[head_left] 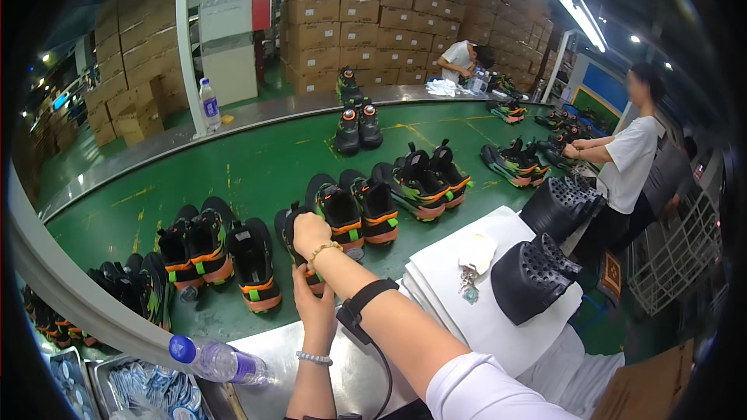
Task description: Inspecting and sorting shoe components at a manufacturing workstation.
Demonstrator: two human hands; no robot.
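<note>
A black sneaker (286,225) with orange and green trim stands on the green belt, partly hidden by my hands. My right hand (313,235) closes over its collar, the fingertips out of sight at the opening. Low at the heel, my left hand (313,302) grips the same sneaker from the near side. A single sneaker (253,264) stands just left of them, with a pair (194,245) beyond it. To the right of my hands is another pair of the same sneakers (354,210).
A water bottle (222,359) lies on the metal ledge near my left forearm. Black perforated shoe forms (533,280) and a keyring (469,280) rest on white sheets (436,280) at right. A co-worker (634,148) handles shoes farther along; stacked cartons (373,23) line the back.
</note>
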